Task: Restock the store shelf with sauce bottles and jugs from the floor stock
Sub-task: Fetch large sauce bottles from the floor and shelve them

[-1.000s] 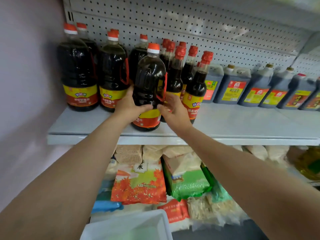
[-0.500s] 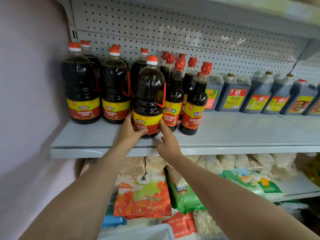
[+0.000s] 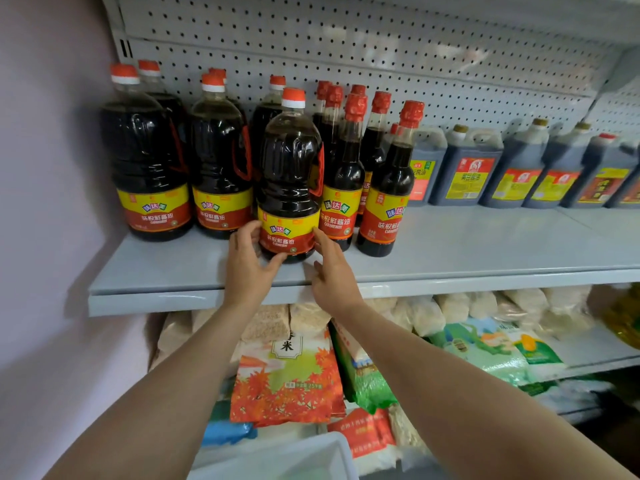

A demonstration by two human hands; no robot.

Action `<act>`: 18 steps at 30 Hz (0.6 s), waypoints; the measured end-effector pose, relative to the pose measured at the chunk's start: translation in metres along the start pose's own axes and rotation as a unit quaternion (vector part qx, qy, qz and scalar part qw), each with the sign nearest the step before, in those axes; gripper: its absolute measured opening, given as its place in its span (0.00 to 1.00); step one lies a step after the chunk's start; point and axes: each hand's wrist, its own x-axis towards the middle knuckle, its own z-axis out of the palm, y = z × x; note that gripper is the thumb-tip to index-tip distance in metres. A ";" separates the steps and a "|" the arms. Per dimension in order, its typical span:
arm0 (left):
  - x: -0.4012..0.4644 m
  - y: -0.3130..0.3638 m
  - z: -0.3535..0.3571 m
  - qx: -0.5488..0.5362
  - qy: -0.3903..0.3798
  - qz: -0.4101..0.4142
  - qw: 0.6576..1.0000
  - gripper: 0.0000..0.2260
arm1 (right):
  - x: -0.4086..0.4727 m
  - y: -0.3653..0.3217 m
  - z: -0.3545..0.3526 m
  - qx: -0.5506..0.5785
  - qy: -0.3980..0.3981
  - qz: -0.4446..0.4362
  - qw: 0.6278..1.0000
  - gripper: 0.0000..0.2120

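Note:
A large dark soy sauce jug [image 3: 289,174] with a red-and-white cap and a yellow-red label stands upright on the grey shelf [image 3: 450,251], in front of a row of like jugs [image 3: 145,157]. My left hand [image 3: 246,263] curls round the jug's base, fingers on the left of the label and thumb under the front. My right hand [image 3: 333,271] is beside the base on the right, its index finger touching the label edge. Slim red-capped sauce bottles [image 3: 389,188] stand just to the right.
Grey square jugs [image 3: 467,168] line the back of the shelf to the right, with bare shelf in front of them. Pegboard backs the shelf; a wall stands at the left. Bags of rice and grain [image 3: 287,379] fill the lower shelves. A white bin [image 3: 277,459] is below.
The jug went from lifted at the shelf front to standing on the shelf. Both hands slid down from its body to its base, and the right hand loosened to a fingertip touch.

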 end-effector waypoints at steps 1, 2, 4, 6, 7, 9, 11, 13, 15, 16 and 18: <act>-0.001 0.000 -0.001 -0.003 0.006 0.005 1.000 0.30 | -0.001 0.000 0.001 -0.002 0.001 0.003 1.000 0.36; -0.001 0.000 0.000 -0.006 0.016 0.013 1.000 0.28 | -0.002 0.001 0.003 -0.003 0.003 0.007 1.000 0.37; -0.001 0.001 0.001 -0.005 0.028 0.018 0.999 0.26 | -0.003 0.003 0.004 -0.013 0.003 0.013 1.000 0.37; -0.001 0.001 0.001 -0.004 0.026 0.018 0.999 0.25 | -0.003 0.005 0.006 -0.037 -0.006 0.012 0.999 0.38; -0.002 0.001 0.001 -0.005 0.024 0.017 1.000 0.25 | -0.003 0.005 0.006 -0.049 -0.010 0.011 0.999 0.39; -0.001 0.001 0.002 -0.002 0.022 0.015 1.000 0.24 | -0.001 0.005 0.007 -0.064 -0.013 0.008 0.998 0.39; -0.002 0.000 0.003 0.005 0.022 0.010 1.000 0.24 | 0.001 0.005 0.008 -0.073 -0.012 0.007 0.997 0.39; -0.001 -0.001 0.004 0.005 0.020 -0.001 1.000 0.24 | 0.003 0.004 0.008 -0.083 -0.009 0.009 0.996 0.38; -0.001 0.001 0.003 -0.004 0.011 -0.019 1.000 0.24 | 0.008 0.001 0.006 -0.106 -0.011 0.012 0.994 0.37; 0.001 0.003 0.003 -0.004 0.002 -0.030 1.000 0.24 | 0.011 -0.001 0.005 -0.125 -0.018 0.015 0.992 0.36; 0.007 0.009 0.003 0.012 -0.038 -0.073 0.997 0.25 | 0.023 -0.006 0.004 -0.141 -0.039 0.029 0.989 0.36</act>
